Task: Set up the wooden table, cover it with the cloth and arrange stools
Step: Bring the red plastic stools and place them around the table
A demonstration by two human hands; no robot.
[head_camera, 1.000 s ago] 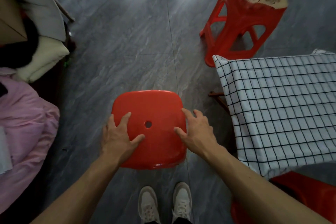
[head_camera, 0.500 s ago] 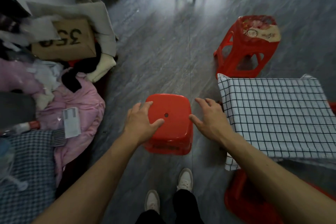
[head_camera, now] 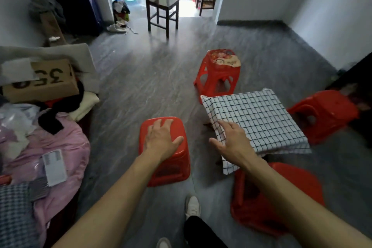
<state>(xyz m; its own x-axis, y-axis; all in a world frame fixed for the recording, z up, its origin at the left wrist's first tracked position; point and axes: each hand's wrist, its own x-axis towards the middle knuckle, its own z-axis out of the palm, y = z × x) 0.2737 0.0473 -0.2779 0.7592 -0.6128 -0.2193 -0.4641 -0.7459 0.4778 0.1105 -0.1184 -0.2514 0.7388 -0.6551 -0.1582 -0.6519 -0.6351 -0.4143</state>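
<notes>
the nearest red stool [head_camera: 281, 197] sits low on the right, under the right forearm. the left hand [head_camera: 161, 139] lies flat, fingers spread, on the seat of a second red stool [head_camera: 165, 159]. the right hand [head_camera: 233, 143] hovers wide, fingertips at the edge of the checked cloth [head_camera: 259, 119] draped over the table. farther left, a cardboard box [head_camera: 43, 81] reads "35", upside down. a labelled red stool [head_camera: 218, 73] stands beyond the cloth, its writing too small to read.
</notes>
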